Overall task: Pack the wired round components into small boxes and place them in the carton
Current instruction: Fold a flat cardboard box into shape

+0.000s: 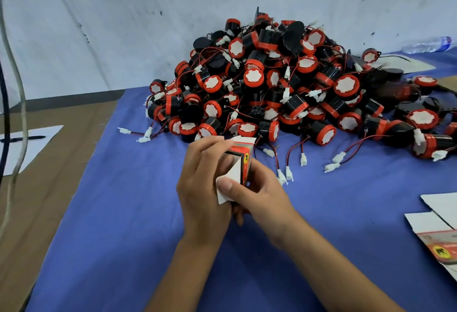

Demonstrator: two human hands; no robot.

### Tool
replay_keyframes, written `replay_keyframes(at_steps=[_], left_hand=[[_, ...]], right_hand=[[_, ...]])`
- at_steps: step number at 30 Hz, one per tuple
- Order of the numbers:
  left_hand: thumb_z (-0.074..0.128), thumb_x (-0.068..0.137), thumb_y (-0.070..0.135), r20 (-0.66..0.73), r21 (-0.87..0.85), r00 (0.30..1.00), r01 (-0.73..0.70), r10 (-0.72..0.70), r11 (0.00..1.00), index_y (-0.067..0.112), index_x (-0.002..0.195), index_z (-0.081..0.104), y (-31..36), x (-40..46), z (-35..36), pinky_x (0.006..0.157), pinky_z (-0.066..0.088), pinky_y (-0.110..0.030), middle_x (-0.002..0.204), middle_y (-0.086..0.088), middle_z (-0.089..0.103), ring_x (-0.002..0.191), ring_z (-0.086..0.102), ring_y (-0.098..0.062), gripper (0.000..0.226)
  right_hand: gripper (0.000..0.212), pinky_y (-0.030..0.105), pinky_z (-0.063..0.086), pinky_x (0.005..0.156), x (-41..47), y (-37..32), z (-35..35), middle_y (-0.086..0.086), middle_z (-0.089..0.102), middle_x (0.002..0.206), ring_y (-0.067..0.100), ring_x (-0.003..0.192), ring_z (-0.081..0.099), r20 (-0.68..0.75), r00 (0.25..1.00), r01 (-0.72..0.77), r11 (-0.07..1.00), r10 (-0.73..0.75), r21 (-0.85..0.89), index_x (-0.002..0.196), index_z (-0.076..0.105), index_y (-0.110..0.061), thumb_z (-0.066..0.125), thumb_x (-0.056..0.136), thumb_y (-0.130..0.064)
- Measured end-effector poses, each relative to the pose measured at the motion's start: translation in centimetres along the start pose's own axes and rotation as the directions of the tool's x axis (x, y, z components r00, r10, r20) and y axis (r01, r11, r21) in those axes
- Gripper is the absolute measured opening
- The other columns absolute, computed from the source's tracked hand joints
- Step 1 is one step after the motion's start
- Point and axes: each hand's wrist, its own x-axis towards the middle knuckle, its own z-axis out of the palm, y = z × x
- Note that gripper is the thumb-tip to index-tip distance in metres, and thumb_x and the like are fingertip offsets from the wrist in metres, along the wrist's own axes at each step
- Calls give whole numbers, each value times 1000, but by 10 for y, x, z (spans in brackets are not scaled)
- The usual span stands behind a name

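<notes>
While both hands work the carton flaps, I read the moment like this:

Step in hand: I judge I am folding up or closing one small box, held between both hands above the blue table.

Left hand: its fingers are curled round the far and left side of the box, holding it steady; the fingertips go out of sight behind the top flap.

Right hand: its thumb presses on the white side flap while the other fingers wrap under and round the near right side; this hand grips the box too.

Box contents: I cannot tell whether a component already sits inside; the opening shows only a dark gap.

Components: the pile of wired round components lies just beyond the fingers, well within reach, wires and white plugs trailing toward my right hand.

Spare boxes: flat box blanks lie well to the right of the right hand.

Carton: not in view.

Doing it well: I would keep the left grip square so the walls stay true, tuck the white flap fully before the top flap, and make sure no wire is caught in the seam.

Risk: squeezing too hard could crush the thin card.
</notes>
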Motion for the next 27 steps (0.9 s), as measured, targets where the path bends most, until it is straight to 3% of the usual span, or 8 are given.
replay_keyframes(at_steps=[3, 6, 10, 12, 15, 19, 22, 27], left_hand=[[55, 99, -2, 59, -91, 998, -1, 6, 996, 8, 129, 70, 3, 3, 4, 99, 43, -12, 133, -4, 63, 128, 55, -1, 35], [45, 101, -2, 223, -285, 971, 145, -82, 947, 12, 142, 60, 4, 5, 3, 105, 47, -24, 145, 0, 60, 139, 52, -16, 46], [57, 78, 2, 643, -301, 752, 424, -146, 854, 40, 162, 22, -11, 3, -6, 116, 44, -45, 166, 16, 31, 153, 34, -21, 98], [68, 74, 6, 707, -203, 685, 433, -174, 878, 50, 161, 11, -18, 1, -7, 119, 39, -54, 167, 18, 26, 155, 30, -22, 113], [81, 72, 13, 593, -102, 787, 284, -170, 953, 39, 159, 27, -24, 0, -4, 117, 41, -48, 162, 19, 35, 152, 33, -13, 106], [86, 74, 14, 430, -62, 900, 114, -77, 992, 25, 151, 45, -29, 2, -2, 118, 38, -30, 156, 20, 43, 148, 38, -9, 88], [84, 80, 17, 402, -16, 913, 86, -72, 996, 23, 152, 44, -26, 0, 0, 115, 38, -23, 155, 13, 47, 145, 42, -7, 82], [85, 79, 9, 409, 34, 910, 57, -66, 998, 15, 151, 47, -23, 0, 1, 115, 38, -22, 154, 5, 50, 143, 45, -14, 82]], right_hand=[[35, 28, 42, 41, 2, 0, -5, 13, 61, 71, 22, 50, 51, -113, 994, 4, 999, 0, 41, 97, 66, -14, 78, 80, -42], [26, 23, 33, 38, 5, -4, -15, 7, 57, 62, 17, 43, 44, -209, 971, -82, 983, 115, 162, 94, 65, -10, 71, 92, -35], [17, 21, 27, 39, 6, -9, -34, 4, 59, 68, 13, 45, 41, -100, 960, -249, 961, 261, 116, 89, 69, -21, 69, 93, -37], [12, 21, 26, 38, 5, -8, -36, 1, 61, 67, 13, 44, 42, -15, 962, -273, 962, 273, 28, 82, 73, -32, 68, 89, -40], [9, 23, 38, 40, 6, -4, -35, -8, 68, 73, 11, 51, 55, -23, 978, -210, 970, 208, -123, 94, 72, -37, 69, 91, -44], [44, 22, 52, 82, 11, 6, -40, -22, 67, 110, 2, 107, 62, -164, 979, -10, 776, -120, -631, 121, 62, -39, 63, 86, -65], [51, 27, 56, 87, 11, 4, -39, -21, 66, 125, 6, 116, 63, -129, 971, 103, 836, -203, -539, 136, 56, -38, 70, 88, -51], [46, 38, 56, 97, 15, 6, -39, -22, 69, 123, 7, 119, 64, -110, 965, 148, 844, -237, -516, 138, 58, -36, 71, 95, -25]])
